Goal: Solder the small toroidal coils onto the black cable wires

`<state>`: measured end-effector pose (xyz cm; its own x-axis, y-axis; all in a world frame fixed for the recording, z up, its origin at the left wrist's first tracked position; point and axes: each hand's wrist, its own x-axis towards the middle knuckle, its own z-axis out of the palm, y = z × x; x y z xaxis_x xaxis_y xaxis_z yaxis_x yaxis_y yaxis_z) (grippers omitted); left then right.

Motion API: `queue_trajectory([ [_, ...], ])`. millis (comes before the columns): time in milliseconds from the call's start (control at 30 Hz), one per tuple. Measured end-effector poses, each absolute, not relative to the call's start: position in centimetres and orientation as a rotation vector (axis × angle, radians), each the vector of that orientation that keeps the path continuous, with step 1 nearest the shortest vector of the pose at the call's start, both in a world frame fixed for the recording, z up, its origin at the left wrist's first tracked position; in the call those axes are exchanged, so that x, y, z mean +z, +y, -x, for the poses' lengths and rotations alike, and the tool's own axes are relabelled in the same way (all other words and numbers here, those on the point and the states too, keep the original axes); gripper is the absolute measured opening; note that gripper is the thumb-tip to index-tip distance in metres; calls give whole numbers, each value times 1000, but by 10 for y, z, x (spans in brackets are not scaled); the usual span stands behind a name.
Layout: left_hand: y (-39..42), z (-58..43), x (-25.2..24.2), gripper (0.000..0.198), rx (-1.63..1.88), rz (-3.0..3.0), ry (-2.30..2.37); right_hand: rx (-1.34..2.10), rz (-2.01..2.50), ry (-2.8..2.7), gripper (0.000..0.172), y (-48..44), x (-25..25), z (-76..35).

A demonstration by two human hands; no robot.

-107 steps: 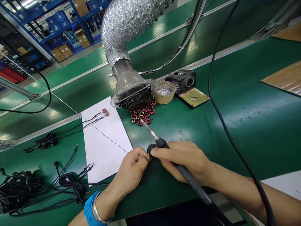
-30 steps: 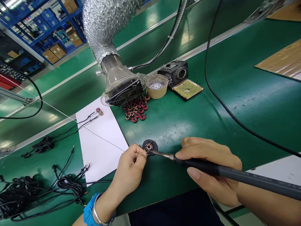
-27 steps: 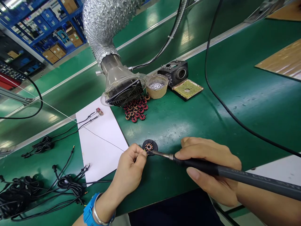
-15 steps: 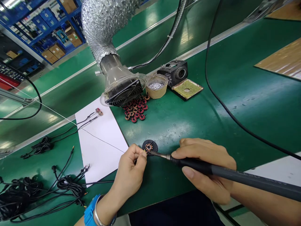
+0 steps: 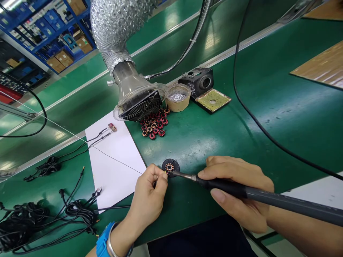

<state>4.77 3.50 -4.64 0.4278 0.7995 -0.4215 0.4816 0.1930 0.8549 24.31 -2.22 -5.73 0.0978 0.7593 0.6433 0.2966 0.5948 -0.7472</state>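
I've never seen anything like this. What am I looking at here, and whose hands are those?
These pictures come from one camera worn on a person's head, looking down at their own two bare hands. The right hand holds a long grey soldering iron, its metal tip at a small black disc carrying a copper-coloured wound ring. A thin black wire runs across the paper to the left hand, which pinches at the disc's edge. On the green workbench lie a heap of red-and-black wound rings, a white paper sheet and coiled black cables. A silver ducted fan hood hangs over the rings.
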Motion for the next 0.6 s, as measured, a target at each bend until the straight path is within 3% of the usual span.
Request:
queue_trajectory([
  [600,35,-45,-49,26,349,-1453,1210,413,958,-1473,24,-22,-57,-243],
])
